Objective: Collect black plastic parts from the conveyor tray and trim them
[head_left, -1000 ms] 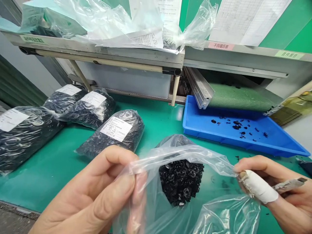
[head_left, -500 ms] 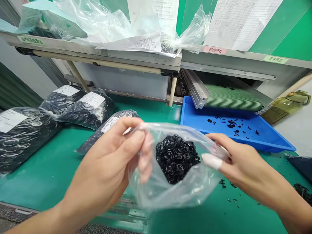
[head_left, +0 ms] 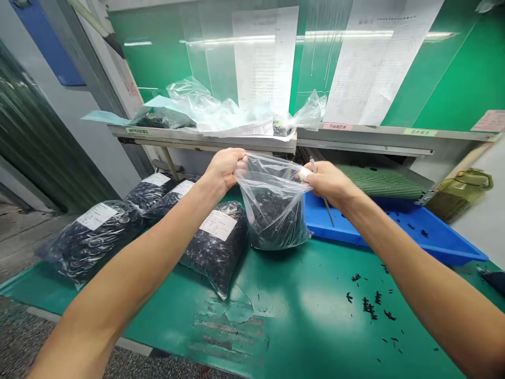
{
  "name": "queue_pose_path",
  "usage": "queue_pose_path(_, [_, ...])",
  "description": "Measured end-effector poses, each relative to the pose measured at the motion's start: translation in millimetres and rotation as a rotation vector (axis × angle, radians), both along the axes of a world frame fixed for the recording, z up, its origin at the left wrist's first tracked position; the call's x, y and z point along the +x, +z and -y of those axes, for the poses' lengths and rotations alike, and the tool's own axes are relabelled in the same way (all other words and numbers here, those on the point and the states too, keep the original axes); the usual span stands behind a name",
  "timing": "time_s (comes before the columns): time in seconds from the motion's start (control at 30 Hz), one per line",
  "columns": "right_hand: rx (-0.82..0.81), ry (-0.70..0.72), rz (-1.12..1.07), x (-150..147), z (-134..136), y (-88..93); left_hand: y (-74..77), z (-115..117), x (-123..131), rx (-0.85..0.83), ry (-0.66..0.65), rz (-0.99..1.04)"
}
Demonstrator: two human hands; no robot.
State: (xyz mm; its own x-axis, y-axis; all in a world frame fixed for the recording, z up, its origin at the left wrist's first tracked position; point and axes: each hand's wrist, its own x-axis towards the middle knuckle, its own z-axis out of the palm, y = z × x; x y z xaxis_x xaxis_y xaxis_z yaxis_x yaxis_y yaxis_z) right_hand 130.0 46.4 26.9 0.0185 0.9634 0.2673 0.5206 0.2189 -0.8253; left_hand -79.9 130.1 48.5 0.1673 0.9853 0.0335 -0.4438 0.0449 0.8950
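Here, a green-topped table [head_left: 300, 321] carries a line of labelled bags [head_left: 213, 247] packed with black parts, left of a clear plastic bag [head_left: 272, 210] whose base appears to sit on the table. A blue tray [head_left: 414, 226] lies just right of it. The left hand [head_left: 224, 171] and right hand [head_left: 327, 181] close on opposite edges of its mouth, a wide pinch that seems to hold the opening taut. White tape [head_left: 303, 173] wraps a right finger. Small black pieces [head_left: 369, 305] lie scattered to the bag's lower right.
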Motion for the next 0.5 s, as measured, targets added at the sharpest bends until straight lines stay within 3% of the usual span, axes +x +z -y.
queue_pose_path(0.1, [-0.062, -0.06, 0.006, 5.1, -19.4, -22.8, -18.8, 2.5, -0.1, -0.051, -0.049, -0.021])
queue_pose_path(0.2, [-0.068, -0.093, 0.027, 14.9, -29.0, -31.7, -27.6, 11.6, 7.1, -0.074, -0.063, -0.022])
queue_pose_path(0.37, [-0.045, -0.073, 0.041, 26.5, -28.2, -14.5, -15.4, 43.7, 21.1, -0.042, -0.067, 0.016])
queue_pose_path(0.5, [-0.039, -0.05, 0.019, 22.5, -33.0, 2.6, -6.5, 64.6, 16.7, -0.001, -0.018, 0.068])
